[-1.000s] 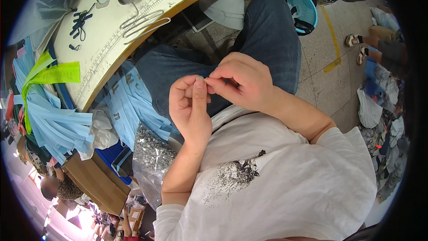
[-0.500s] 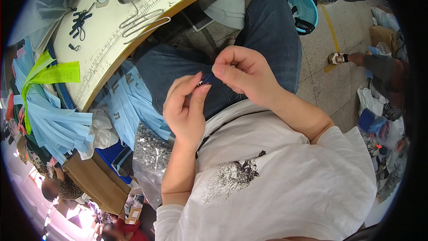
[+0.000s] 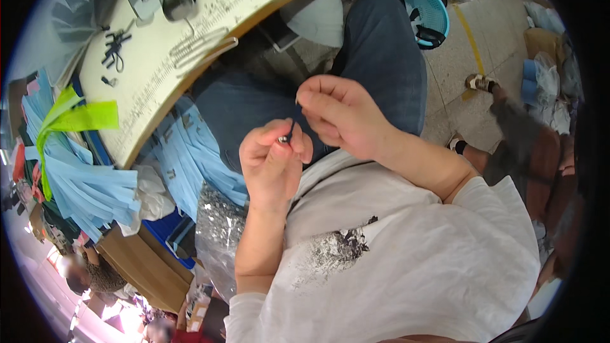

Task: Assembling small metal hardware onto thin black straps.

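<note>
Over my lap, my left hand (image 3: 270, 162) is closed in a pinch on a small dark cord piece with a shiny metal end (image 3: 284, 139). The metal bit shows between thumb and forefinger, and the dark part sticks up past the fingertips. Just to the right and a little higher, my right hand (image 3: 343, 114) is pinched too, with a tiny tip showing at its fingertips, too small to name. The hands are apart. Several loose dark cord pieces (image 3: 114, 51) lie on the white table (image 3: 149, 82) to the left.
A bent wire rack (image 3: 203, 47) lies at the table's edge. Light blue fabric strips (image 3: 95, 174) and a bright green strip (image 3: 92, 116) hang at the left. A turquoise basket (image 3: 432, 16) stands on the floor at far right. Another person's legs (image 3: 515, 127) are at right.
My hands have drawn apart; the left turned, bringing the metal end into view. Another person at right has moved further into view.
</note>
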`<state>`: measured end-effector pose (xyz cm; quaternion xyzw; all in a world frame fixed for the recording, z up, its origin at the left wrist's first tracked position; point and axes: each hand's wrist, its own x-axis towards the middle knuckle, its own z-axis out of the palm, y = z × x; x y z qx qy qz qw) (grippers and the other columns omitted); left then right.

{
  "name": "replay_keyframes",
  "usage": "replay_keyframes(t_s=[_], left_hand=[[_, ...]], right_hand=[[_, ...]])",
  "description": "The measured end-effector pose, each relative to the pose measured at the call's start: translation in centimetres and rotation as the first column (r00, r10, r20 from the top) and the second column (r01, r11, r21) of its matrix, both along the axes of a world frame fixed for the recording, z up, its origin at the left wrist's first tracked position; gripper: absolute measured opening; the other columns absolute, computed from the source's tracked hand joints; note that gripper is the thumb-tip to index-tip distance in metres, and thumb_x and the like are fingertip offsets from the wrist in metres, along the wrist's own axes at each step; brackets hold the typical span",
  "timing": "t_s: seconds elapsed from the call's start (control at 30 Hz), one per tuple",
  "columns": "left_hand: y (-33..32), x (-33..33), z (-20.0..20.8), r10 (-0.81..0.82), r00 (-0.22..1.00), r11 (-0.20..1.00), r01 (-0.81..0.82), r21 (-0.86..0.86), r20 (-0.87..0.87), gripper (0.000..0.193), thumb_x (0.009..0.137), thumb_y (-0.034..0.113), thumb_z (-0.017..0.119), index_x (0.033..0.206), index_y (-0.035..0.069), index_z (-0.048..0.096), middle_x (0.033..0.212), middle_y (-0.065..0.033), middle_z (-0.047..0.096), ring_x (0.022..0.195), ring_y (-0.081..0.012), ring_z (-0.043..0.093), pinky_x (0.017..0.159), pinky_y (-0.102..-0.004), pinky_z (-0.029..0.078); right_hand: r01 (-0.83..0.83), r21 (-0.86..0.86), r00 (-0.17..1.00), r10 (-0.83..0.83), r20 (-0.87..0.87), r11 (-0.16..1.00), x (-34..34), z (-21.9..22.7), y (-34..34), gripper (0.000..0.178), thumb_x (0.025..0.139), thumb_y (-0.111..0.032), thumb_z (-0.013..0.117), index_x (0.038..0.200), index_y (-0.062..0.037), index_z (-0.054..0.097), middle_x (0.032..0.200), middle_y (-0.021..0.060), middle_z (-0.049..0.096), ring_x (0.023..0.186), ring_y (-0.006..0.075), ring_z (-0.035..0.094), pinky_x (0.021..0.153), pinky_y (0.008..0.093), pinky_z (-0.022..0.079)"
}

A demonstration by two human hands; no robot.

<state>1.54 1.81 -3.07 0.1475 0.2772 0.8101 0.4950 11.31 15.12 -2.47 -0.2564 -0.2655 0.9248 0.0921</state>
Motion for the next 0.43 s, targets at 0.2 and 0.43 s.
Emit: replay_keyframes(t_s=[0.2,0.43], left_hand=[[3.6,-3.8,5.0,0.194,0.842,0.981,-0.168,0.097,-0.504,0.026,0.087,0.007,0.069,0.109,-0.005,0.065,0.090,-0.0172,0.065,0.065,-0.0196,0.058,0.054,-0.0305,0.048],[15.3,-12.2,15.9,0.062,0.481,0.893,-0.419,-0.167,-0.875,0.054,0.092,0.027,0.066,0.135,0.000,0.050,0.077,-0.0071,0.062,0.059,-0.0110,0.045,0.055,-0.0241,0.036]], right_hand=[[-0.054,-0.310,0.998,0.042,-0.046,0.949,0.3,-0.2,1.1,0.012,0.099,-0.020,0.050,0.093,-0.0105,0.053,0.079,0.0007,0.050,0.052,0.0038,0.037,0.040,0.0184,0.025],[-0.154,-0.235,0.987,0.159,0.002,0.960,0.3,-0.6,0.5,0.007,0.099,-0.018,0.051,0.098,-0.0108,0.054,0.080,0.0028,0.053,0.052,0.0052,0.039,0.040,0.0184,0.026]])
